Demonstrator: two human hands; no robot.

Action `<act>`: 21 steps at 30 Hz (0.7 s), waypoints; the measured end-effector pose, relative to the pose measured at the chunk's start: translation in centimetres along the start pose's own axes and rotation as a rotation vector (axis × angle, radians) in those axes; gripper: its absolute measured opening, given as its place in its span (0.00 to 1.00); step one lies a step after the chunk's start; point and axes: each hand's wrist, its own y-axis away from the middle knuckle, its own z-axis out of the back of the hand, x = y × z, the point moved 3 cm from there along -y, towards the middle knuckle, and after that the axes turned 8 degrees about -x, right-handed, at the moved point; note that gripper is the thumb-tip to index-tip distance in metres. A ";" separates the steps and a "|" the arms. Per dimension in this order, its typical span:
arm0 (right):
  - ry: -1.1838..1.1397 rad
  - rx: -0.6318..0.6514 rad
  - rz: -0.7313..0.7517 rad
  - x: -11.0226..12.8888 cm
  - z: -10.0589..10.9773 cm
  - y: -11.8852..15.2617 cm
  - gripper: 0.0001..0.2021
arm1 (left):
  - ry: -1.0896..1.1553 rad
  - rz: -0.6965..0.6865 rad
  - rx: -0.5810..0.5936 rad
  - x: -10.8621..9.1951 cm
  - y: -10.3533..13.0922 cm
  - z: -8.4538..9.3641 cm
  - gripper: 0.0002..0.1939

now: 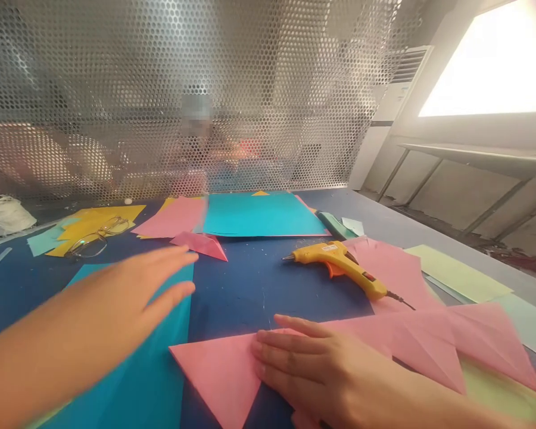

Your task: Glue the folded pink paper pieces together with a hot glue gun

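My left hand hovers over a large blue sheet at the left, fingers stretched and slightly blurred, holding nothing. My right hand lies flat on a pink folded paper strip, fingers extended together across it. A pink triangular flap points toward me from the strip's left end, and more flaps run off to the right. Beyond my right hand, a yellow glue gun rests with its nozzle to the left. A small folded pink piece sits just past my left fingertips.
Glasses lie on yellow sheets at the left, near white string. Blue sheets and pink ones are stacked farther back. A green stapler-like tool and pale green paper are on the right. A perforated metal screen stands behind.
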 end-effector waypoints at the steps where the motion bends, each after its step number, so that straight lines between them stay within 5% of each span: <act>1: -0.017 0.006 -0.002 0.0 0.1 0.0 0.23 | -0.023 0.008 0.033 0.2 -1.4 0.2 0.25; 5: -0.100 -0.033 0.013 -0.8 -0.2 0.1 0.24 | -0.058 -0.026 0.085 0.5 -6.0 -0.8 0.22; 11: -0.015 -0.182 0.290 -1.9 -1.4 0.6 0.22 | -0.049 -0.042 0.098 1.6 -8.3 -3.9 0.08; 15: 0.097 -0.260 0.296 -1.7 -0.1 1.3 0.22 | 0.013 -0.066 0.096 0.3 -8.0 -2.2 0.08; 21: 0.102 -0.386 0.037 -2.8 3.8 3.3 0.20 | 0.132 -0.038 0.086 -1.5 -3.7 1.0 0.16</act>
